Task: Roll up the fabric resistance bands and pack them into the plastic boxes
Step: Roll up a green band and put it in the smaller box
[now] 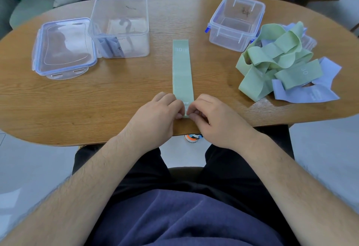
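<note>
Head view: one green band lies flat and straight on the table, running from the near edge away toward the space between the two boxes. Left hand and right hand meet at its near end, one on each side. Both are curled, and each pinches a corner of a small fold or first turn raised there. The rest of the band lies beyond the hands, untouched and unrolled. The fabric appears light, soft and limp, with enough surface grip to stay where it is laid. It will probably not hold a roll unaided, so the coil is likely to spring loose if released. Take hold at the two outer edges of the rolled end, thumbs behind and fingers over the top. Keep both sides level so that the roll does not run crooked. The pile of loose green and lilac bands lies well to the right of the right hand, just beside the right box. The left box stands far left of the band's far end, with what looks like a lilac item inside. Its lid lies just beside it.
</note>
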Action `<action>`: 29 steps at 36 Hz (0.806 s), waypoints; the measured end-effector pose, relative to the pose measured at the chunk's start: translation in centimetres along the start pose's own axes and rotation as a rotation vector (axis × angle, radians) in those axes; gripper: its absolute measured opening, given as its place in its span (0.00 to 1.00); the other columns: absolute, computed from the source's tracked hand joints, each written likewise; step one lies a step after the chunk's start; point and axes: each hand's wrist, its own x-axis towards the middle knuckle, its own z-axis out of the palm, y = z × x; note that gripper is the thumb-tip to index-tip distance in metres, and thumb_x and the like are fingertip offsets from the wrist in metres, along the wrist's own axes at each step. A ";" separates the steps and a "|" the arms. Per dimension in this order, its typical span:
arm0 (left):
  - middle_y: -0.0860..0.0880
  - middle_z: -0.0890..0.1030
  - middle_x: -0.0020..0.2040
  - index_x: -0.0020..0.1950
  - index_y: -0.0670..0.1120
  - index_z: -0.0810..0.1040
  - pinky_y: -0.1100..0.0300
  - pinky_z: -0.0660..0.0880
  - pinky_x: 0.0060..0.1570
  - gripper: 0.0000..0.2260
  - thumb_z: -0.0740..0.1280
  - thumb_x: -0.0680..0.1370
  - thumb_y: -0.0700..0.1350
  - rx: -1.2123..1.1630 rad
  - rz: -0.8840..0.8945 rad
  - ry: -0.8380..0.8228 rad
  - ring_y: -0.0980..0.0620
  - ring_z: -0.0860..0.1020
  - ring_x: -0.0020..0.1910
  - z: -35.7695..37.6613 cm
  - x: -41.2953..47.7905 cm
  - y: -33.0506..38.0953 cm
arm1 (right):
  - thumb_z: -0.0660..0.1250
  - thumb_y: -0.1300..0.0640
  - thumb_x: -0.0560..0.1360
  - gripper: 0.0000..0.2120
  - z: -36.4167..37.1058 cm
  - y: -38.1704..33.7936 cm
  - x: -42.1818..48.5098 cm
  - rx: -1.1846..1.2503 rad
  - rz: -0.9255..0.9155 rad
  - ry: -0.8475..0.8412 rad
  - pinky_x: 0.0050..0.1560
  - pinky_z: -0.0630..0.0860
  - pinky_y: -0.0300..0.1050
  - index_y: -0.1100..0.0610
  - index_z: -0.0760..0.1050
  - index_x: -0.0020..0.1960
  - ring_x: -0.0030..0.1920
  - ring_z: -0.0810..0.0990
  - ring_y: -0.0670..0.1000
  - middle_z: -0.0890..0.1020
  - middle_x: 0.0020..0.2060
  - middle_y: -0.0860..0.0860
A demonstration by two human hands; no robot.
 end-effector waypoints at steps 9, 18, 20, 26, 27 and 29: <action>0.48 0.75 0.42 0.47 0.44 0.79 0.57 0.71 0.40 0.09 0.71 0.72 0.32 0.070 -0.009 0.062 0.46 0.71 0.43 0.5 0.1 0.0 | 0.66 0.61 0.81 0.05 0.6 0.2 0.2 -0.033 -0.021 0.117 0.47 0.67 0.30 0.57 0.80 0.52 0.47 0.71 0.42 0.75 0.45 0.46; 0.46 0.76 0.51 0.50 0.43 0.81 0.48 0.76 0.44 0.08 0.64 0.81 0.43 0.106 0.062 0.056 0.45 0.71 0.47 0.4 -0.9 0.0 | 0.70 0.59 0.78 0.03 -0.3 0.2 -0.4 -0.108 -0.070 0.087 0.51 0.69 0.30 0.55 0.80 0.51 0.50 0.73 0.44 0.79 0.47 0.44; 0.45 0.76 0.50 0.50 0.43 0.82 0.47 0.77 0.44 0.05 0.67 0.80 0.41 0.096 0.071 0.061 0.45 0.72 0.46 0.4 -0.8 -0.2 | 0.69 0.60 0.78 0.03 -0.2 0.3 -0.3 -0.113 -0.070 0.103 0.51 0.67 0.27 0.55 0.80 0.51 0.49 0.72 0.44 0.79 0.47 0.45; 0.46 0.75 0.44 0.56 0.43 0.82 0.49 0.77 0.43 0.08 0.71 0.77 0.35 0.078 0.049 0.075 0.45 0.72 0.43 0.5 -0.1 -0.8 | 0.66 0.60 0.81 0.06 0.5 0.5 0.0 -0.114 -0.051 0.177 0.52 0.65 0.26 0.59 0.82 0.54 0.50 0.70 0.44 0.75 0.47 0.49; 0.46 0.76 0.44 0.56 0.43 0.81 0.49 0.77 0.43 0.09 0.71 0.77 0.35 0.075 0.041 0.079 0.45 0.73 0.44 0.4 -0.1 -0.7 | 0.66 0.60 0.81 0.07 0.5 0.5 0.1 -0.120 -0.045 0.186 0.52 0.65 0.26 0.60 0.82 0.54 0.50 0.70 0.44 0.75 0.47 0.50; 0.47 0.76 0.44 0.54 0.44 0.79 0.49 0.77 0.43 0.08 0.71 0.77 0.35 0.072 0.036 0.083 0.45 0.73 0.44 0.4 0.0 -0.6 | 0.66 0.60 0.81 0.08 0.6 0.6 0.2 -0.121 -0.036 0.193 0.51 0.65 0.26 0.61 0.82 0.55 0.49 0.71 0.46 0.75 0.47 0.51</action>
